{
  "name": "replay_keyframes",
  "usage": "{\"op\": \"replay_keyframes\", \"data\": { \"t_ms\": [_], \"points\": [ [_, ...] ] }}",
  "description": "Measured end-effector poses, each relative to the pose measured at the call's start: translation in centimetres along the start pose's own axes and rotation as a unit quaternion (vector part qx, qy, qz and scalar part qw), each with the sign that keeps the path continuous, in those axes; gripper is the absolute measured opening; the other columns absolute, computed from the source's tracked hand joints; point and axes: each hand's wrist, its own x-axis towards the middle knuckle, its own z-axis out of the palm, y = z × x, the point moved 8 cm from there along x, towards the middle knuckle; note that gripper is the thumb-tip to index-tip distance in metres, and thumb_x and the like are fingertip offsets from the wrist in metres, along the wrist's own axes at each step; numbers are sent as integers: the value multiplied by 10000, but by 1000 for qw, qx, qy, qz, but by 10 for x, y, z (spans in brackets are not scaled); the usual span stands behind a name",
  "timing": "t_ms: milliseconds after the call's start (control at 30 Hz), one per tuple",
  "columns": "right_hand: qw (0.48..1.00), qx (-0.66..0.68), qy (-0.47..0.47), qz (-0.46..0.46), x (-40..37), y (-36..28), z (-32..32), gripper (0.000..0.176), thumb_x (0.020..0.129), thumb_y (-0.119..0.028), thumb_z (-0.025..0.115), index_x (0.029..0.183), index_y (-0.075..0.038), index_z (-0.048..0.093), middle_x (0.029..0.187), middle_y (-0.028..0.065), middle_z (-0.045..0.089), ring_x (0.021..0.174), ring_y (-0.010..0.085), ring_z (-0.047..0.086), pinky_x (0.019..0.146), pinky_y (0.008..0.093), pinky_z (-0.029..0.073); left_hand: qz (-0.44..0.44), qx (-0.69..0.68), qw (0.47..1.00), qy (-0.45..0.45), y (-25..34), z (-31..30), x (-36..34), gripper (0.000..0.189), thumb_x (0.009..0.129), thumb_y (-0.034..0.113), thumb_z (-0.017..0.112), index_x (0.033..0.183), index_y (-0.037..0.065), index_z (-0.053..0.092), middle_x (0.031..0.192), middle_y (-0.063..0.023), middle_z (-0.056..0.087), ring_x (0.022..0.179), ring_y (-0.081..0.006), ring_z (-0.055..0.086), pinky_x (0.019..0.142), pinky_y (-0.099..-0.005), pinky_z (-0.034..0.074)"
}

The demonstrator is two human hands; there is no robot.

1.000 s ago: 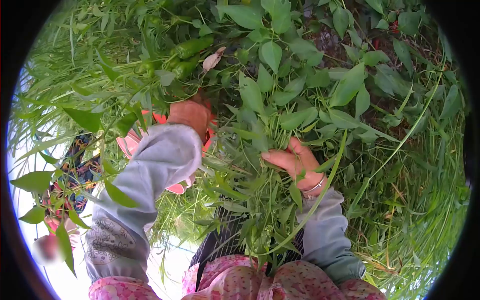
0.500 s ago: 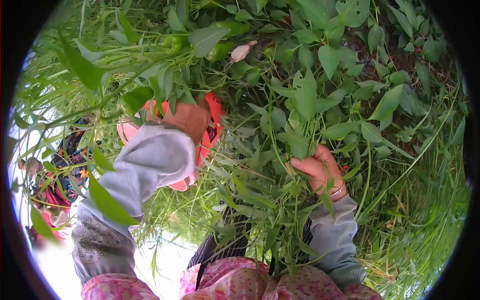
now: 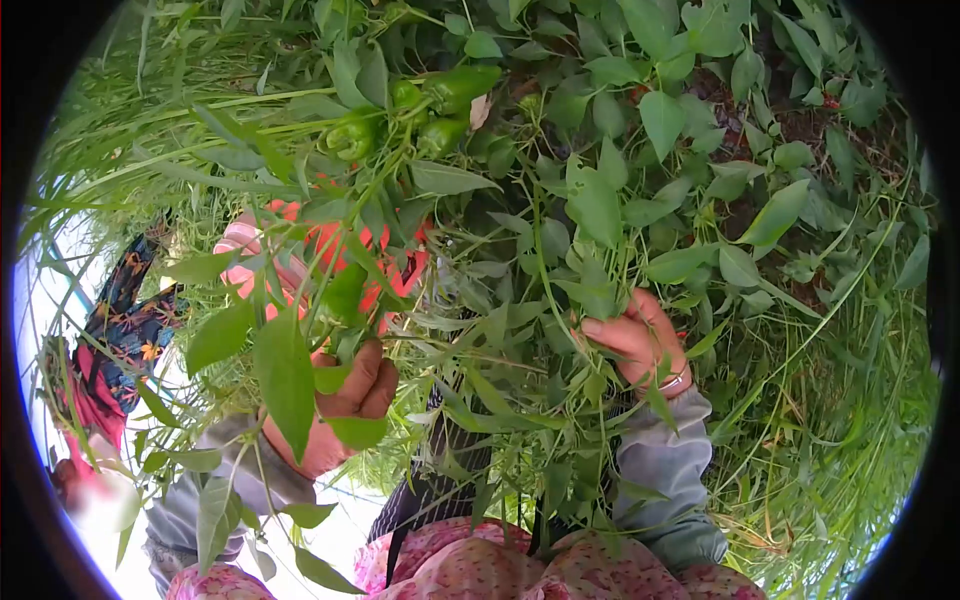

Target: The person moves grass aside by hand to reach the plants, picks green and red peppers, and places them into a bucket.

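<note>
My left hand (image 3: 335, 410) is closed round a leafy pepper stem at the left, partly behind large leaves. Above it, several green peppers (image 3: 460, 88) hang on the plant. A red-orange bag or container (image 3: 400, 275) shows behind the leaves, just above my left hand. My right hand (image 3: 645, 342) pinches thin green stems right of centre, with leaves covering some of its fingertips. A bracelet (image 3: 676, 383) circles the right wrist.
Dense pepper leaves (image 3: 775, 215) fill the top and right, with long grass (image 3: 850, 400) beyond. At the far left is another person in dark patterned clothing (image 3: 135, 325). My pink patterned garment (image 3: 480, 565) is at the bottom.
My left hand has moved down and back from the red-orange object, and the leafy stem has shifted with it. More of the green peppers shows. My right hand has hardly moved.
</note>
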Motion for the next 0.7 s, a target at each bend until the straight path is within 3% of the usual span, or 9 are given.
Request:
{"op": "replay_keyframes", "data": {
  "t_ms": [67, 133, 233, 300, 367, 433, 533, 567, 700],
  "points": [
    [1000, -17, -10, 17, 2, 4, -3, 455, 751, -95, 674, 1174, -39, 519, 1027, 35, 600, 931, 133, 563, 854, 285, 433, -5, -35, 999, 11, 17, -36, 9, 230, 619, 131, 680, 845, 96, 653, 1052, -94, 614, 524, -146, 499, 449, -272, 423],
    [999, -35, 1, 1, 0, 0, -3, 452, 750, -104, 681, 1169, -42, 522, 1016, 36, 603, 921, 129, 567, 847, 276, 435, 14, -154, 988, -2, 41, -48, 14, 253, 674, 100, 658, 921, 86, 606, 944, -113, 623, 497, -193, 516, 436, -292, 416],
    [998, -54, 13, 3, -3, -4, -5, 463, 747, -119, 694, 1170, -47, 522, 1013, 35, 603, 908, 122, 571, 836, 263, 437, -143, -483, 863, -40, 38, 9, 45, 287, 728, 94, 607, 1005, 73, 534, 823, -152, 602, 526, -278, 551, 466, -353, 438],
    [998, -58, 9, 3, -4, -4, -6, 472, 742, -128, 708, 1169, -50, 524, 1023, 32, 602, 900, 113, 573, 828, 252, 438, -237, -435, 867, 61, 5, 46, 68, 306, 750, 104, 574, 1034, 50, 474, 726, -179, 560, 586, -344, 570, 530, -401, 455],
    [998, -55, 6, 5, -5, -4, -9, 468, 747, -122, 706, 1171, -50, 523, 1027, 32, 604, 905, 115, 572, 825, 251, 438, -354, -398, 846, 28, -30, 77, 93, 359, 747, 130, 569, 1084, 35, 493, 783, -199, 596, 663, -364, 598, 612, -420, 478],
    [999, -47, 4, -5, -7, -7, -11, 454, 756, -118, 702, 1168, -50, 525, 1032, 30, 605, 908, 116, 570, 821, 253, 439, -350, -355, 864, -67, -43, 117, 116, 440, 751, 166, 545, 1165, 28, 489, 854, -224, 613, 739, -373, 611, 678, -418, 491],
    [997, -63, -14, -37, -7, -11, -7, 400, 778, -126, 688, 1142, -45, 543, 1024, 25, 610, 903, 117, 567, 810, 263, 443, -234, -378, 881, -163, -22, 168, 123, 495, 751, 194, 524, 1216, 32, 477, 896, -248, 614, 786, -370, 616, 722, -420, 493],
    [994, -94, -24, -47, -5, -10, -7, 371, 788, -135, 682, 1124, -41, 556, 1010, 25, 615, 898, 118, 566, 802, 268, 445, -219, -430, 866, -134, -18, 173, 119, 509, 731, 177, 532, 1218, 36, 479, 857, -253, 610, 784, -370, 614, 706, -425, 492],
    [966, -236, -31, -101, 5, -7, -11, 274, 818, -176, 659, 1039, -23, 605, 942, 38, 632, 875, 117, 566, 769, 285, 452, -287, -381, 871, -120, 0, 119, 99, 548, 743, 172, 541, 1244, 14, 386, 802, -223, 627, 711, -373, 622, 659, -452, 506]
  ]
}}
